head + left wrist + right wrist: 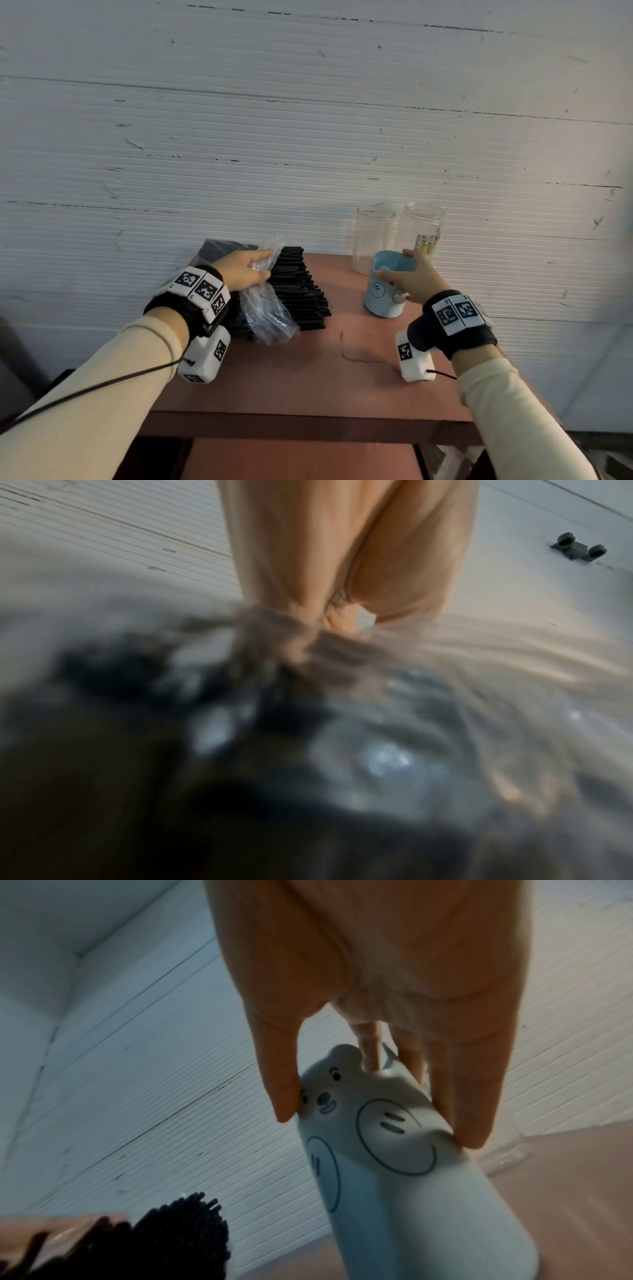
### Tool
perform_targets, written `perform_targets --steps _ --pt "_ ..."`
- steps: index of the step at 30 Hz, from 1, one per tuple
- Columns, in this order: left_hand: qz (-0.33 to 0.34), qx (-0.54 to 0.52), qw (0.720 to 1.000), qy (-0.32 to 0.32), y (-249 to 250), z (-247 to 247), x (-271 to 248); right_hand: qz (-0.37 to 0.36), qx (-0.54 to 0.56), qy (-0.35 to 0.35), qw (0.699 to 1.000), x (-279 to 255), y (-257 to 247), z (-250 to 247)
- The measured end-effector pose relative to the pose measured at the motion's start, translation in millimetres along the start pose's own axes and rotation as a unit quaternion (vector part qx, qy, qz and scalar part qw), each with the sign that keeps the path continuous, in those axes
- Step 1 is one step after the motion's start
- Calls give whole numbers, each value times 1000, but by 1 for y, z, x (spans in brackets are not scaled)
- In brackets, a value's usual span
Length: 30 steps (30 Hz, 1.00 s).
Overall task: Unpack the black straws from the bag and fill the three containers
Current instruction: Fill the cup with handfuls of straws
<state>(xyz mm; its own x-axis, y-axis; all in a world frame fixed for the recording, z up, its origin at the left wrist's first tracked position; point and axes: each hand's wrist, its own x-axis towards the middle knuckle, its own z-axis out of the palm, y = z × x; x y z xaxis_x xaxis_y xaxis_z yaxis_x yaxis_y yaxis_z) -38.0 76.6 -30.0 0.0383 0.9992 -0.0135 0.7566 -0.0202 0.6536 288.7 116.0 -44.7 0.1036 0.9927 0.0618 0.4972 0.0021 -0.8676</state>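
A heap of black straws (301,291) lies at the back left of the brown table (308,373). My left hand (245,270) grips a crumpled clear plastic bag (269,315) beside the heap; the left wrist view shows the bunched bag (377,723) blurred under my fingers (308,582). My right hand (409,277) holds the rim of a light blue bear-faced cup (385,294), thumb on one side and fingers on the other (472,1110). The cup (394,1164) stands upright on the table. Two clear jars (371,236) (419,229) stand behind it, with no straws in them.
A white ribbed wall (308,120) rises right behind the table. A dark bag (219,250) lies behind the straw heap. The straw ends (181,1229) show at the lower left of the right wrist view. Bare tabletop stretches toward the front edge (308,428).
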Motion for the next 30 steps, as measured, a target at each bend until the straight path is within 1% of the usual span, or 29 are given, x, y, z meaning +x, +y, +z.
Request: perform_targets --steps 3,5,6,8,9,10,11,12,14,16,17,19,21,25,29,30 --pt "-1 -10 1000 5 3 1 -3 -2 -44 -17 999 -7 -6 -1" --pt "-2 -16 1000 11 5 2 -5 -26 -88 -1 996 -14 -14 0" --pt "-3 -16 1000 13 6 2 -6 -54 -102 20 993 -18 -20 2" --pt "-6 -14 1000 17 9 2 -9 -141 -107 53 983 -29 -34 9" --pt "-7 -12 1000 18 11 2 -11 -184 -104 53 976 -34 -42 16" --pt "-8 -11 1000 18 14 2 -11 -218 -99 35 970 -40 -51 24" --pt "-8 -11 1000 15 16 2 -12 -236 -88 4 968 -45 -59 34" --pt "-7 -13 1000 13 19 1 -14 -239 -78 -34 967 -51 -67 44" --pt "-5 -25 1000 12 23 0 -17 -213 -66 -119 968 -61 -78 65" --pt "1 -32 999 7 26 -2 -21 -208 -128 -189 951 -65 -82 84" --pt "2 -29 1000 4 28 -3 -23 -214 -163 -208 940 -65 -82 92" --pt "0 -27 1000 -5 32 -4 -29 -223 -185 -210 934 -65 -81 100" --pt "3 -24 1000 -14 35 -4 -33 -223 -168 -195 940 -61 -79 97" --pt "8 8 999 -33 34 -4 -41 -199 -104 -194 955 -52 -70 76" --pt "15 45 999 -23 32 -3 -45 -186 -10 -197 963 -41 -60 62" --pt "17 50 998 -21 31 -3 -46 -177 15 -209 962 -42 -59 61"
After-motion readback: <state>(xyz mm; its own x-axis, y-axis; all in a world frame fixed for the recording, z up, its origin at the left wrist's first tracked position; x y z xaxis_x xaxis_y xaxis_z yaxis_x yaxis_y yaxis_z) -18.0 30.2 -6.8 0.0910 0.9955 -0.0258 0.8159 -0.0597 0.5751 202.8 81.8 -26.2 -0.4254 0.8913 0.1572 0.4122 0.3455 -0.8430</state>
